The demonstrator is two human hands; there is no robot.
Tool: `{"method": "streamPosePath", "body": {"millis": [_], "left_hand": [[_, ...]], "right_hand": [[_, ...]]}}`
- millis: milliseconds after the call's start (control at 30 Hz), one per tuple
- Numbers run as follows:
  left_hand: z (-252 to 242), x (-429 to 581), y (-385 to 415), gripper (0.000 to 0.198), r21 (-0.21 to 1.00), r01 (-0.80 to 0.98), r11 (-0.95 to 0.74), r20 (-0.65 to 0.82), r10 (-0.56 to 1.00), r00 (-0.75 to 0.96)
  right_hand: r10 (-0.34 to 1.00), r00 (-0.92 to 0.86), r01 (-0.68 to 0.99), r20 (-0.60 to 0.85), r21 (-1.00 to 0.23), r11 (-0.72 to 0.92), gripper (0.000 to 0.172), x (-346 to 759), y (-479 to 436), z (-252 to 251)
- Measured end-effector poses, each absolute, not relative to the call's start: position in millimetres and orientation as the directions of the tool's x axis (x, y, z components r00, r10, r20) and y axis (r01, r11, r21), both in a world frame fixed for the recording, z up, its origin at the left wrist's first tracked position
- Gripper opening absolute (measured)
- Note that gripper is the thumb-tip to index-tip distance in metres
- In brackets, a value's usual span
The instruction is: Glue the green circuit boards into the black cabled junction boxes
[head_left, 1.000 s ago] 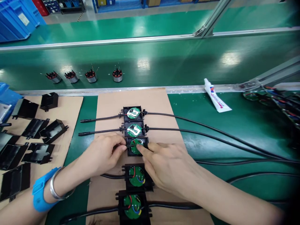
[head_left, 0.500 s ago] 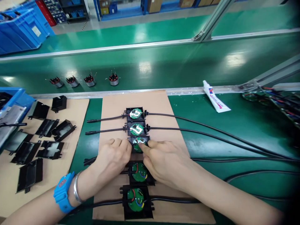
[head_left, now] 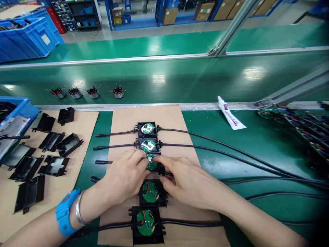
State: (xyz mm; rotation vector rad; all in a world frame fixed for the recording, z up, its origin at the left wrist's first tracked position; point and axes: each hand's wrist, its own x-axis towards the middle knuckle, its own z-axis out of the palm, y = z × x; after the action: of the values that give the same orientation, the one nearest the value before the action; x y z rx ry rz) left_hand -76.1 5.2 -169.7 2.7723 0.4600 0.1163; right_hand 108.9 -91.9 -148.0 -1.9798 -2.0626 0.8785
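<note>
Mid-row on cardboard (head_left: 174,118), third box (head_left: 154,170) from far end sits between your left hand (head_left: 125,173) and right hand (head_left: 190,181). Cable (head_left: 168,174) shows between right thumb (head_left: 168,185) and forefinger (head_left: 163,160); can't tell whether either hand grips. Sideways tug on cable could shift green board (head_left: 151,164); slipping fingers could scrape it.

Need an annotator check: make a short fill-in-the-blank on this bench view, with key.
The left hand and right hand are both at the ____ housing, counting from the farthest one.
The wristband beside the silver bangle is ____ in color.
The white tube lies to the ____ of the cardboard beneath the housings.
Key: third; blue; right.
</note>
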Motion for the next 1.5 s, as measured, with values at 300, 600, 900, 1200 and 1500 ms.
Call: {"method": "streamPosePath", "body": {"millis": [300,600,900,1200,1500], "left_hand": [[-184.1,-73.0,-0.1,0.018,0.32,0.156,-0.935,0.092,0.194,0.977],[-188.0,-76.4,-6.8,0.024,0.355,0.204,-0.912,0.097,0.253,0.963],[-186.1,-74.0,-4.4,0.046,0.317,0.191,-0.929,0.083,0.228,0.97],[-178.1,-62.4,-6.8,0.05,0.23,0.207,-0.951,-0.038,0.204,0.978],[-179.0,-68.1,-9.0,0.063,0.205,0.185,-0.961,-0.019,0.185,0.983]], "right_hand": [[0.926,-0.06,0.869,-0.372,-0.475,-0.134,0.008,117.9,-98.9,-142.5],[0.976,0.037,0.767,-0.216,-0.62,-0.167,0.021,114.2,-97.9,-165.9],[0.921,-0.073,0.896,-0.382,-0.431,-0.108,0.015,127.8,-81.8,-159.3],[0.966,-0.088,0.979,-0.244,-0.201,0.039,0.017,123.6,-85.9,-171.3],[0.998,-0.001,0.777,0.058,-0.629,0.037,0.013,135.1,-105.9,-188.6]]}}
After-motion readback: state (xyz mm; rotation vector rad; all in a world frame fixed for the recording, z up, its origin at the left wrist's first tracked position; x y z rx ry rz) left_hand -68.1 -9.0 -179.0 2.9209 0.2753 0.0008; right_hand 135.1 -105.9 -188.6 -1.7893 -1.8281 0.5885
